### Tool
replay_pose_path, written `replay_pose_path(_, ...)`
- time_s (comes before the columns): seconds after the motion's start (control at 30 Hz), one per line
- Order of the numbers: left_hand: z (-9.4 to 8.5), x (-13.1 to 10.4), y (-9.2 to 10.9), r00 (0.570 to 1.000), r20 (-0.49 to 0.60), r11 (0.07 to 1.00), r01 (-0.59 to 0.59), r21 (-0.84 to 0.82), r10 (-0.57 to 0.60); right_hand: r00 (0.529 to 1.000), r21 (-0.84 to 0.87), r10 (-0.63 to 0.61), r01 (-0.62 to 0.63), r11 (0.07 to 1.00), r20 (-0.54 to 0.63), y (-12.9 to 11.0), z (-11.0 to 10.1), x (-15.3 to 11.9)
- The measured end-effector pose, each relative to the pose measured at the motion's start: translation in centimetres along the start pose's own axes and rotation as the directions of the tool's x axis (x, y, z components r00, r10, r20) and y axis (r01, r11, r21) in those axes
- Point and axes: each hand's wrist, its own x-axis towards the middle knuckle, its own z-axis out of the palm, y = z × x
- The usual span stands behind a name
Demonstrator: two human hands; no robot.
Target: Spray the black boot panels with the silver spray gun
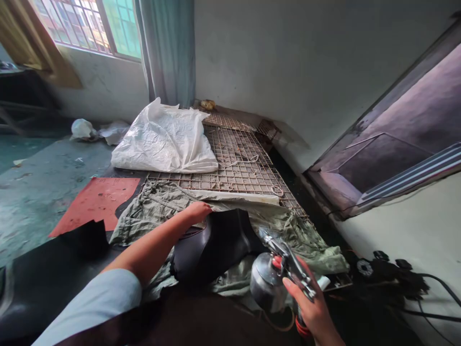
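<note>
Spraying step, by the look of it — right grip [310, 307] clenched round the spray gun [265, 282], left grip [197, 212] holding the black piece [224, 245] by its far edge, over the green cloth [144, 209]. Next pass calls for steady left, nozzle square-on.

Left forearm [158, 246] comes in from 7 o'clock, bare, angled toward 2. Left hand [198, 213] just off centre at 7–8 o'clock, back up, fingers [206, 207] curled down, tips hidden. Right hand [307, 297] at 5 o'clock, aimed toward 11, wrapped in a grip, thumb [289, 286] toward 10. Right wrist [324, 330] near bottom edge. Hands well apart.
</note>
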Motion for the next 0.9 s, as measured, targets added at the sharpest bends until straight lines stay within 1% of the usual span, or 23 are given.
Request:
replay_pose_path(0.07, -0.4, -0.7, 0.6, 0.987, -0.137, 0.996, 0.082, -0.038, -0.087, 0.996, -0.022, 0.009, -0.007, 1.0, 0.092, -0.6, 0.9, 0.7)
replay_pose_path(0.1, -0.6, -1.4, 1.0, 0.965, -0.22, 0.989, 0.134, -0.063, -0.145, 0.989, -0.049, -0.003, 0.011, 0.999, 0.149, -1.0, 1.4, 1.2)
replay_pose_path(0.13, -0.9, -2.2, 1.5, 0.929, -0.309, 0.979, 0.184, -0.092, -0.204, 0.977, -0.083, -0.025, 0.043, 0.996, 0.21, -1.4, 2.0, 1.7)
replay_pose_path(0.2, -1.6, -4.4, 2.7, 0.829, -0.471, 0.953, 0.259, -0.158, -0.303, 0.94, -0.156, -0.074, 0.133, 0.979, 0.334, -2.3, 3.3, 3.0)
replay_pose_path(0.23, -2.0, -5.8, 3.5, 0.777, -0.533, 0.942, 0.275, -0.191, -0.334, 0.918, -0.189, -0.092, 0.176, 0.966, 0.385, -2.8, 4.1, 3.7)
replay_pose_path(0.3, -2.8, -8.9, 5.2, 0.697, -0.624, 0.935, 0.263, -0.237, -0.354, 0.886, -0.244, -0.105, 0.236, 0.941, 0.452, -3.4, 5.7, 5.0)
replay_pose_path(0.37, -3.4, -12.4, 6.8, 0.634, -0.703, 0.946, 0.201, -0.253, -0.323, 0.877, -0.3, -0.093, 0.258, 0.918, 0.472, -3.6, 7.2, 6.0)
replay_pose_path(0.4, -3.5, -14.1, 7.4, 0.597, -0.75, 0.958, 0.147, -0.246, -0.284, 0.879, -0.328, -0.082, 0.26, 0.908, 0.469, -3.6, 7.9, 6.4)
replay_pose_path(0.43, -3.5, -15.8, 7.9, 0.573, -0.78, 0.967, 0.112, -0.229, -0.251, 0.882, -0.356, -0.07, 0.259, 0.898, 0.466, -3.5, 8.5, 6.7)
replay_pose_path(0.47, -3.3, -17.5, 8.3, 0.559, -0.798, 0.973, 0.099, -0.207, -0.226, 0.884, -0.381, -0.058, 0.258, 0.888, 0.463, -3.3, 8.9, 7.0)
replay_pose_path(0.5, -2.9, -19.1, 8.5, 0.551, -0.807, 0.977, 0.104, -0.186, -0.212, 0.886, -0.4, -0.05, 0.258, 0.88, 0.461, -3.1, 9.2, 7.2)
replay_pose_path(0.53, -2.3, -20.6, 8.6, 0.557, -0.803, 0.978, 0.124, -0.17, -0.21, 0.887, -0.413, -0.046, 0.259, 0.873, 0.459, -3.0, 9.4, 7.3)
replay_pose_path(0.6, -0.9, -23.2, 8.5, 0.575, -0.787, 0.974, 0.166, -0.153, -0.222, 0.888, -0.426, -0.046, 0.265, 0.865, 0.458, -2.8, 9.6, 7.4)
replay_pose_path(0.67, 0.5, -24.9, 8.3, 0.599, -0.766, 0.971, 0.188, -0.148, -0.233, 0.886, -0.43, -0.051, 0.273, 0.861, 0.46, -2.8, 9.7, 7.6)
replay_pose_path(0.77, 1.8, -25.9, 8.2, 0.624, -0.746, 0.971, 0.198, -0.136, -0.232, 0.881, -0.424, -0.068, 0.291, 0.858, 0.467, -3.0, 10.2, 7.7)
replay_pose_path(0.9, 1.7, -25.4, 8.6, 0.633, -0.745, 0.974, 0.201, -0.105, -0.211, 0.88, -0.432, -0.072, 0.3, 0.85, 0.469, -3.4, 11.0, 7.8)
